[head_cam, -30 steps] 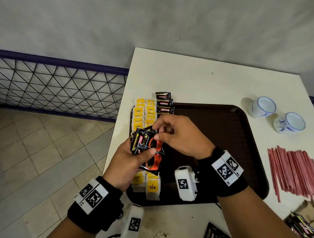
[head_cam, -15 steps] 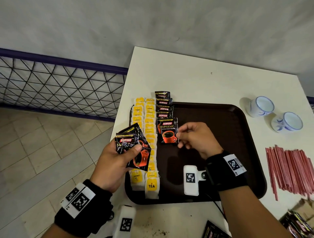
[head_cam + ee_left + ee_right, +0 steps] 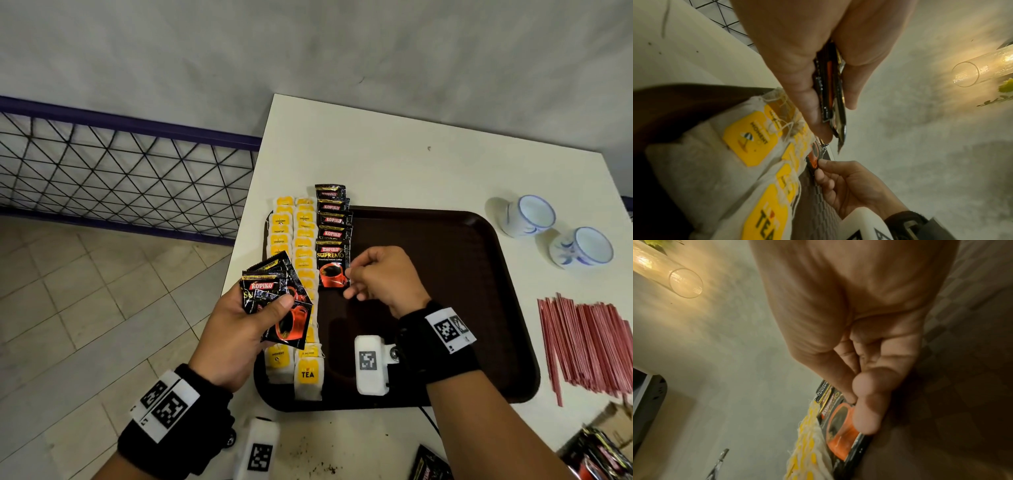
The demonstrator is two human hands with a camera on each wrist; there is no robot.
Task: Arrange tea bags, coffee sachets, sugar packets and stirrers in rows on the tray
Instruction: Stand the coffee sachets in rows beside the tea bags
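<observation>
On the dark brown tray two rows of yellow-tagged tea bags run along the left side. Beside them lies a row of black Kopiko coffee sachets, overlapping. My right hand pinches the right edge of the nearest coffee sachet, which lies flat at the near end of that row; the right wrist view shows thumb and finger on this sachet. My left hand grips a fanned stack of coffee sachets over the tray's left edge, above the tea bags.
A bundle of red stirrers lies on the white table right of the tray. Two white-and-blue cups stand at the far right. More sachets lie at the near edge. A railing borders the table's left.
My right hand drew one sachet from the left hand's stack and laid it at the near end of the coffee row. The left hand moved back left with the remaining stack.
</observation>
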